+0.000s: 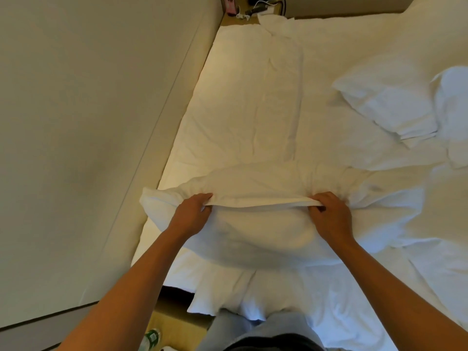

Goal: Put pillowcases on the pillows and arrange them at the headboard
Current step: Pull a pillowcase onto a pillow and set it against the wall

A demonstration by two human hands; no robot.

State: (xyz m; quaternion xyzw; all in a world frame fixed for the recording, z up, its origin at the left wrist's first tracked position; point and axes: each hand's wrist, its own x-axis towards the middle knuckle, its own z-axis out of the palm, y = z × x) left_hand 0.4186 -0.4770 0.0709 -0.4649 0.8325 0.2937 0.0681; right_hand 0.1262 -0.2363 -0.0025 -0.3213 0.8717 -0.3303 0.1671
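Right now both hands pinch the stretched hem of a white pillowcase [258, 202], the left hand [193, 214] at its left end, the right hand [329, 215] at its right. Its pillow [253, 234] lies across the near edge of the bed [248, 97], with a second pillow [385, 102] far right.

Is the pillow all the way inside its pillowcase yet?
No, partly out: both hands pinch the pillowcase hem across the pillow.
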